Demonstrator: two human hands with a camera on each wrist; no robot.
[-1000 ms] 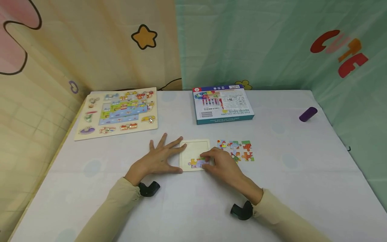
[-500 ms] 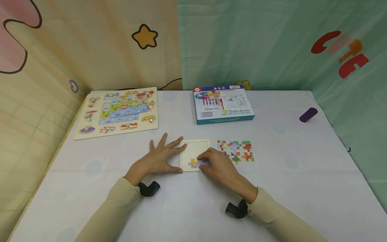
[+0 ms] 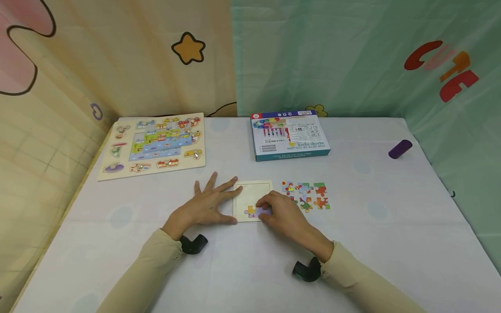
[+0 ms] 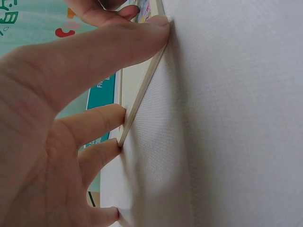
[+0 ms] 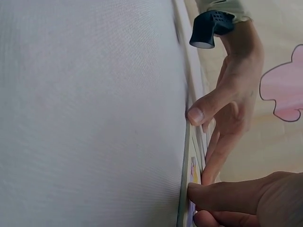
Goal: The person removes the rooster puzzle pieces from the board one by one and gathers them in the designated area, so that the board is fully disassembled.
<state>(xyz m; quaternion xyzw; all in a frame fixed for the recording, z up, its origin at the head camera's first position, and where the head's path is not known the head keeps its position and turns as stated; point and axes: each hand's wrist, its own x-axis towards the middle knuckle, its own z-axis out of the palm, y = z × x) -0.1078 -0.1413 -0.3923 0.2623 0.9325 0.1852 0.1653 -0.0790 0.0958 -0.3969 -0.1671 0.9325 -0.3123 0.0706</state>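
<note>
A small pale wooden puzzle tray point(image 3: 253, 191) lies flat in the head view. My left hand point(image 3: 205, 207) spreads its fingers along the tray's left side, thumb at the near corner; in the left wrist view the fingertips point(image 4: 118, 113) touch its edge. Yellow and purple jigsaw pieces point(image 3: 251, 211) sit along the tray's near side. Over their right end, my right hand point(image 3: 287, 215) pinches a purple jigsaw piece point(image 3: 266, 211) between thumb and curled fingers, which partly cover it. In the right wrist view the thumb point(image 5: 203, 196) presses down at the tray's near edge.
Several loose jigsaw pieces point(image 3: 321, 203) lie right of the tray, some partly behind my right hand. Farther back are stacked knob puzzle boards point(image 3: 150, 148), a bead-set box point(image 3: 291, 135) and a purple cylinder point(image 3: 400, 149). A black device point(image 3: 307, 270) is on each wrist.
My right hand has shifted slightly left with the purple piece, closer to the yellow one, and has since stayed there. The left hand keeps its place on the tray.
</note>
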